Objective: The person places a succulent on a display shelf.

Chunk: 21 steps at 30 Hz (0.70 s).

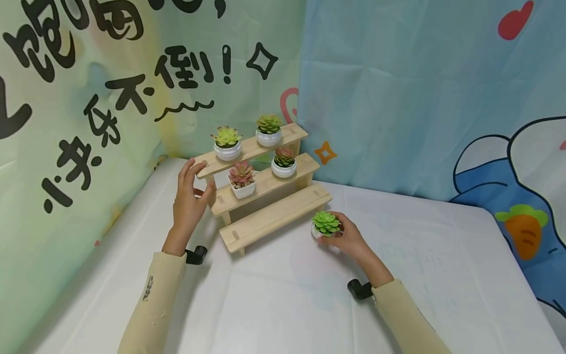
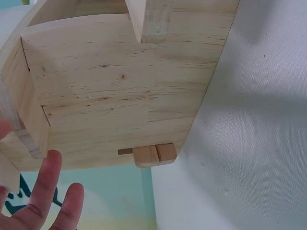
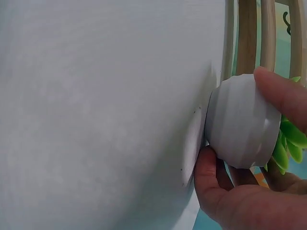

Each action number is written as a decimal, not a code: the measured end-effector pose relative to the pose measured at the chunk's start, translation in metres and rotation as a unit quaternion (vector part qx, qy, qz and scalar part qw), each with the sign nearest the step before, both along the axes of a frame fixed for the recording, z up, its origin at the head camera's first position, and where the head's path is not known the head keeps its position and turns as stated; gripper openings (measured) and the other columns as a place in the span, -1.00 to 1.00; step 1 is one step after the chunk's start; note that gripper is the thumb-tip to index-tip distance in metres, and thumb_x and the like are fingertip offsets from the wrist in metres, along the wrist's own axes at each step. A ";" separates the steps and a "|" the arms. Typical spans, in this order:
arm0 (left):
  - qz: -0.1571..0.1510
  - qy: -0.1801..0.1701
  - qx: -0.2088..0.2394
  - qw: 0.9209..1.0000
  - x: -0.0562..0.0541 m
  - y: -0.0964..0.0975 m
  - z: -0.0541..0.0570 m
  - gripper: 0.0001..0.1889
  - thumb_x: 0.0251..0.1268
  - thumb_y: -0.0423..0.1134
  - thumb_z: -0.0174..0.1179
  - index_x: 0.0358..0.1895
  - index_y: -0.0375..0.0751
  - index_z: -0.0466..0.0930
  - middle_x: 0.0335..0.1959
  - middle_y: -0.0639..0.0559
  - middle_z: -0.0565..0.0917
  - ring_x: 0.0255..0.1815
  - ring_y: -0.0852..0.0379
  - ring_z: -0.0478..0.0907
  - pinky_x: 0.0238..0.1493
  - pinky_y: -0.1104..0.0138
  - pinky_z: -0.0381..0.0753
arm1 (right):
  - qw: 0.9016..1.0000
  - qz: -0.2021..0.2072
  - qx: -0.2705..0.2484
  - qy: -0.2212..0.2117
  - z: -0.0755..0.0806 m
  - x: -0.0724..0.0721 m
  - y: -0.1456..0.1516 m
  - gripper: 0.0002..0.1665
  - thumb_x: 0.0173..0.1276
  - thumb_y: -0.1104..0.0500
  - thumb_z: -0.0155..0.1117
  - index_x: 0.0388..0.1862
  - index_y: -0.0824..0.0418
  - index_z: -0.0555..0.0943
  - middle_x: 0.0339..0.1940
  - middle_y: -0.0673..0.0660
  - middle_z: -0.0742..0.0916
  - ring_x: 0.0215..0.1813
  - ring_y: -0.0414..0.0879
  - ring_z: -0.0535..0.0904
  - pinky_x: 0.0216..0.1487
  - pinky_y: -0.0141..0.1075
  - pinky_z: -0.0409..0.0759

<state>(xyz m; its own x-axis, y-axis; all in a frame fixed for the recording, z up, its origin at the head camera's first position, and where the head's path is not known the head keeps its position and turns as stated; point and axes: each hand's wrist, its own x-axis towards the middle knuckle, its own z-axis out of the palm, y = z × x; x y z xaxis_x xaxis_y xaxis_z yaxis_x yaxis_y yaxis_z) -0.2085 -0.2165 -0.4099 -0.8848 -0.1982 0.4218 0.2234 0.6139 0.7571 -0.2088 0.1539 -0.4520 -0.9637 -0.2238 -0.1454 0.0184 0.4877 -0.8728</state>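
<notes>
A three-tier wooden plant stand [image 1: 276,216] stands on the white cloth. My left hand [image 1: 187,201] grips its left end near the top step, thumb and forefinger against the wood. In the left wrist view other fingers [image 2: 44,184] reach past an upright board of the stand [image 2: 115,91]. To the right of the lowest step, my right hand [image 1: 351,238] holds a bright green potted succulent [image 1: 325,223]. Thumb and fingers go around its white ribbed pot [image 3: 244,122] in the right wrist view. Whether that pot touches the cloth, I cannot tell.
On the top step sit a yellow-green succulent [image 1: 227,142] and a green succulent [image 1: 268,130]. The middle step bears a pink succulent [image 1: 242,180] in a square pot and a reddish succulent [image 1: 284,162]. Printed cloth backdrops [image 1: 389,98] rise behind the table.
</notes>
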 end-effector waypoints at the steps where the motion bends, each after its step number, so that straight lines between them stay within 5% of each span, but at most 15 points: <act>1: -0.001 -0.001 0.000 1.000 0.000 0.000 0.000 -0.50 0.43 -0.19 0.14 0.38 -0.04 0.32 0.53 0.01 0.13 -0.30 -0.17 0.63 -0.36 0.02 0.59 | 1.000 -0.002 0.000 0.000 0.000 0.000 0.000 -0.13 0.20 0.31 0.44 0.42 0.40 0.23 0.29 0.40 0.44 0.07 0.08 0.40 -0.02 -0.27 0.40; 9: -0.002 -0.002 -0.007 1.000 -0.001 0.000 0.001 -0.50 0.44 -0.19 0.12 0.39 -0.08 0.32 0.53 -0.01 0.13 -0.30 -0.17 0.63 -0.35 0.04 0.59 | 0.999 -0.016 -0.036 -0.010 0.007 -0.002 -0.003 -0.09 0.20 0.34 0.40 0.45 0.44 0.16 0.38 0.43 0.37 0.38 0.24 0.29 0.34 0.03 0.30; 21: 0.001 -0.004 -0.006 1.000 0.000 0.000 0.001 -0.51 0.44 -0.19 0.13 0.38 -0.07 0.33 0.53 -0.01 0.13 -0.30 -0.17 0.62 -0.39 0.05 0.57 | 0.998 -0.010 -0.053 0.013 0.030 -0.004 -0.019 -0.11 0.17 0.33 0.43 0.43 0.39 0.23 0.36 0.36 0.41 0.34 0.19 0.35 0.30 -0.03 0.36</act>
<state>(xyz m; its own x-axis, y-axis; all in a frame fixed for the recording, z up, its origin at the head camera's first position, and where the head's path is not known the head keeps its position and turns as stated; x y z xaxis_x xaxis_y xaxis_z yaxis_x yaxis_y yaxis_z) -0.2085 -0.2169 -0.4087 -0.8880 -0.1941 0.4168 0.2165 0.6232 0.7515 -0.2128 0.1348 -0.4218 -0.9711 -0.2183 -0.0967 0.0033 0.3925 -0.9197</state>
